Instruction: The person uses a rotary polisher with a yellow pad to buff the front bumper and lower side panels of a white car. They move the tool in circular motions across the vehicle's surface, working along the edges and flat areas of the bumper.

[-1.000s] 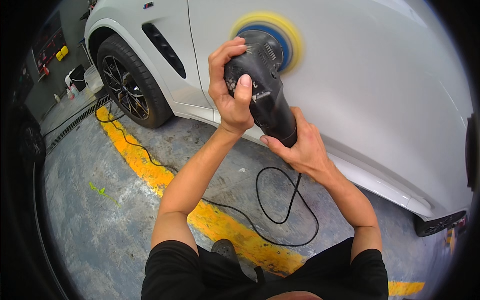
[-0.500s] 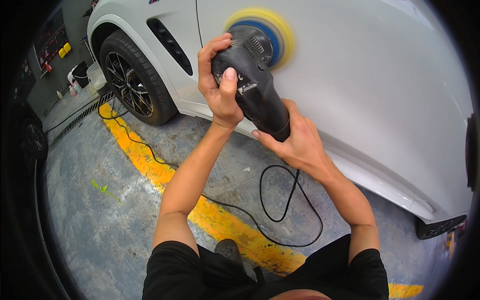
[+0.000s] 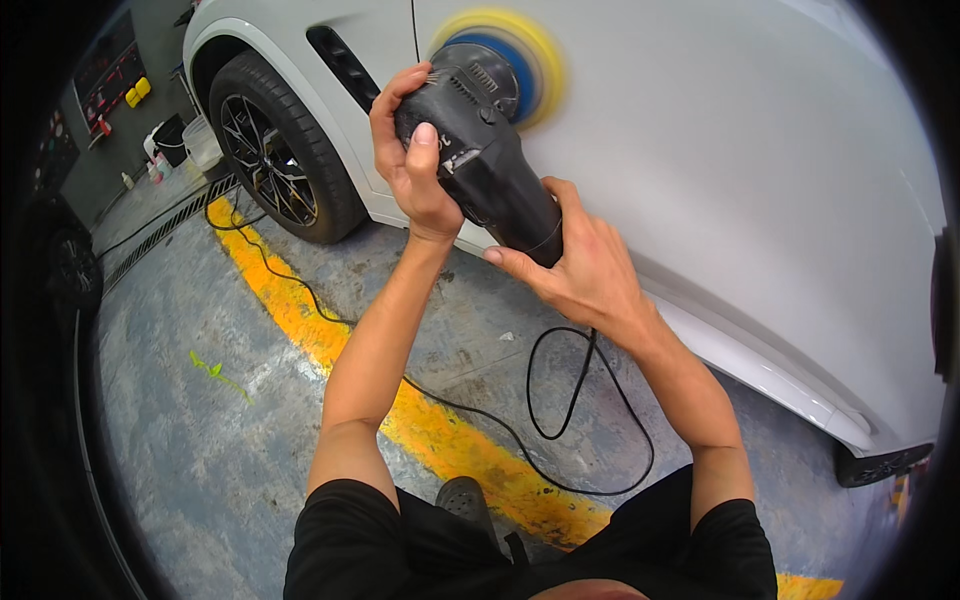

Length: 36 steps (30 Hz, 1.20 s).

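Both my hands hold a black car polisher (image 3: 490, 165) against the white car's door (image 3: 700, 150). My left hand (image 3: 420, 175) is closed around its head end, thumb on top and fingers over the far side. Around the rear of the body wraps my right hand (image 3: 590, 265), its thumb on the near side. The yellow foam pad (image 3: 549, 60) with a blue backing plate (image 3: 522, 75) lies against the door's upper part; its rim is blurred as if spinning. A black power cord (image 3: 590, 365) hangs from the tool's rear end below my right hand.
The cord loops over the grey floor (image 3: 240, 450) and crosses a yellow painted line (image 3: 440, 440) near my shoe (image 3: 462, 497). A front wheel (image 3: 270, 150) stands at left, beside a drain grate (image 3: 170, 235). Buckets (image 3: 203, 145) and bottles are by the far wall.
My hands have moved the polisher a little to the left and slightly up along the door, toward the door seam. Both hands keep their grip.
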Motion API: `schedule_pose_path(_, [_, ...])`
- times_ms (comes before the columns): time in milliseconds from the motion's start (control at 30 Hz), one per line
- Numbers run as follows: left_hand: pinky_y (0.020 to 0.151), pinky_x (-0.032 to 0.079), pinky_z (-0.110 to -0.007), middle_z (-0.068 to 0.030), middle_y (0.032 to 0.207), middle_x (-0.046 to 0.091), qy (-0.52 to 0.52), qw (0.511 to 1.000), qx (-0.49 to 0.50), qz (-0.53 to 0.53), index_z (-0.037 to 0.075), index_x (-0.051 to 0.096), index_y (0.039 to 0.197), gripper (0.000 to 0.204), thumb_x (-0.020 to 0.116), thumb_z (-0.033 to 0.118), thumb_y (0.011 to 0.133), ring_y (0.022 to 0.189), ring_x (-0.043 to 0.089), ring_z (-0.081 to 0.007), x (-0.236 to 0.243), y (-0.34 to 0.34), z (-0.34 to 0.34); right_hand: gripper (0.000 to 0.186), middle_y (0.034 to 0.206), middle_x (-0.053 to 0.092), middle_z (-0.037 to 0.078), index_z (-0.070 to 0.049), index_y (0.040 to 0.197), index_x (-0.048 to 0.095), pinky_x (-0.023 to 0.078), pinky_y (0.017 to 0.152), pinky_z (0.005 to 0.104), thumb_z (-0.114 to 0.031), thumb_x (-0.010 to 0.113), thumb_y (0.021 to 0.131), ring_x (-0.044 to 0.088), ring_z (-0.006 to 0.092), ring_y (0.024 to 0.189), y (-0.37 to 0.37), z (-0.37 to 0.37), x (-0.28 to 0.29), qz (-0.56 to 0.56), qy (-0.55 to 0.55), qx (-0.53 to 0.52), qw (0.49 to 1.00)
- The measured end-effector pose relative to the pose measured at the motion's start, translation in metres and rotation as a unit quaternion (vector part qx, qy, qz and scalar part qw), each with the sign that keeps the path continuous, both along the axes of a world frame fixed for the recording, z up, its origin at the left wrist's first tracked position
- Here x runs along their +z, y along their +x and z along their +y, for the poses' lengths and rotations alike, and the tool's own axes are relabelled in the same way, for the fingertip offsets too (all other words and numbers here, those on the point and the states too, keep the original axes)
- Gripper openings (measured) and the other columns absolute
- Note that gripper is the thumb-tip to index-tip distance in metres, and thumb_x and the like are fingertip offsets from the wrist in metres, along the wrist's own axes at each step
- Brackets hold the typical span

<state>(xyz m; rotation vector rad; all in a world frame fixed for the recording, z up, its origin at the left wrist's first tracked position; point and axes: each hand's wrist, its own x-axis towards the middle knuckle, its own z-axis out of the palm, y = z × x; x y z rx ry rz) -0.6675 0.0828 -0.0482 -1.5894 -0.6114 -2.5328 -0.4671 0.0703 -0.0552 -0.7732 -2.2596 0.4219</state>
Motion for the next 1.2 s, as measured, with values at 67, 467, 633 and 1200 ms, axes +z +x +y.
schedule_pose_path(67, [0.118, 0.04, -0.044, -0.0222, 0.144, 0.058, 0.005, 1.0, -0.013, -0.016, -0.002, 0.055, 0.138, 0.054, 0.049, 0.027, 0.093, 0.134, 0.054, -0.0306, -0.001, -0.003, 0.001, 0.09, 0.099, 0.076, 0.029, 0.007, 0.136, 0.051, 0.059, 0.082, 0.0495, -0.059, 0.085, 0.084, 0.077, 0.0434, 0.093, -0.003, -0.001, 0.004, -0.017, -0.022, -0.005, 1.0])
schedule_pose_path(467, [0.119, 0.042, -0.047, -0.0217, 0.142, 0.056, -0.005, 0.998, -0.018, -0.059, -0.003, 0.05, 0.14, 0.054, 0.043, 0.028, 0.096, 0.135, 0.055, -0.0319, -0.021, -0.023, 0.005, 0.081, 0.091, 0.076, 0.027, 0.007, 0.132, 0.058, 0.059, 0.08, 0.0486, -0.052, 0.085, 0.084, 0.077, 0.0425, 0.086, -0.021, -0.002, 0.009, -0.072, -0.054, -0.018, 0.996])
schedule_pose_path(633, [0.115, 0.042, -0.042, -0.0189, 0.14, 0.058, -0.018, 0.995, 0.006, -0.096, -0.003, 0.055, 0.138, 0.056, 0.048, 0.032, 0.095, 0.129, 0.055, -0.0285, -0.034, -0.021, 0.008, 0.082, 0.085, 0.075, 0.026, 0.007, 0.13, 0.061, 0.059, 0.077, 0.0492, -0.055, 0.085, 0.082, 0.077, 0.042, 0.081, -0.016, 0.003, 0.004, -0.093, -0.036, -0.023, 0.995])
schedule_pose_path(1200, [0.119, 0.037, -0.043, -0.0187, 0.143, 0.055, -0.088, 0.993, 0.016, -0.082, -0.003, 0.051, 0.139, 0.054, 0.049, 0.032, 0.097, 0.133, 0.052, -0.0285, -0.074, 0.017, -0.011, 0.081, 0.074, 0.072, 0.024, 0.008, 0.122, 0.062, 0.059, 0.072, 0.0504, -0.06, 0.082, 0.084, 0.074, 0.0436, 0.072, 0.027, -0.006, -0.024, -0.128, -0.056, -0.004, 0.99])
